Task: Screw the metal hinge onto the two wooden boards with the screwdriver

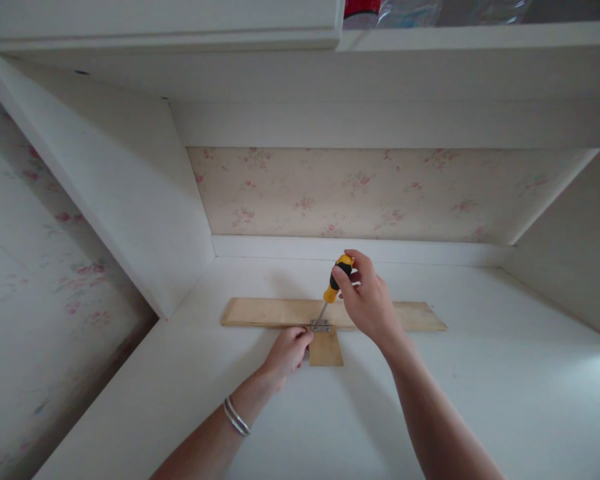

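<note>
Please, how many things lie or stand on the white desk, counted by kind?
Wooden boards: 2, a long board and a small board
Metal hinges: 1, the hinge
Screwdrivers: 1, the screwdriver held by the right hand
Total: 4

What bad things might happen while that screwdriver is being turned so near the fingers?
The screwdriver tip sits on the small metal hinge, right beside the left hand; a slip might jab its fingers. The small wood piece is held only by that hand, so it might shift off the long board.
</note>
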`<state>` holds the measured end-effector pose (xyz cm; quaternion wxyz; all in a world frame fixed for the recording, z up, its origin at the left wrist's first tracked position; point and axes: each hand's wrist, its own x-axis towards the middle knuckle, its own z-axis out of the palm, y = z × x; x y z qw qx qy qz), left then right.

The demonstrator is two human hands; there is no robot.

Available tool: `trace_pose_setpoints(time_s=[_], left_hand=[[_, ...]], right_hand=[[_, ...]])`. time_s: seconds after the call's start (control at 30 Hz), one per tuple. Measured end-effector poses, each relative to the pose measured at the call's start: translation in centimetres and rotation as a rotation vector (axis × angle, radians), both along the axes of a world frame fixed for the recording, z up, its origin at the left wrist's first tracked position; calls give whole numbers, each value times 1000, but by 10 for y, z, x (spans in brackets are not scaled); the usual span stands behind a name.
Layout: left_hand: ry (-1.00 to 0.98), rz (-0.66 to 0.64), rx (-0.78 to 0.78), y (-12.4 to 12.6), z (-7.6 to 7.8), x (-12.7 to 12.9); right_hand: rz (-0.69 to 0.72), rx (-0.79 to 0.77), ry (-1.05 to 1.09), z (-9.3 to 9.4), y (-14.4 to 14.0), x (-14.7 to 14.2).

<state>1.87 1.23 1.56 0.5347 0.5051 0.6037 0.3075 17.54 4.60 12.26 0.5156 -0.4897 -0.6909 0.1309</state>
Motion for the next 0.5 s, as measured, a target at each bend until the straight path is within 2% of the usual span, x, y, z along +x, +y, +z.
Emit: trace_pose_setpoints(time_s=[0.27, 0.5], left_hand=[[-5, -2, 6, 2, -6, -1], [12, 8, -4, 2, -3, 0]], right_hand=[[7, -4, -63, -1, -3, -2], [-17, -2, -120, -1, -2, 0]])
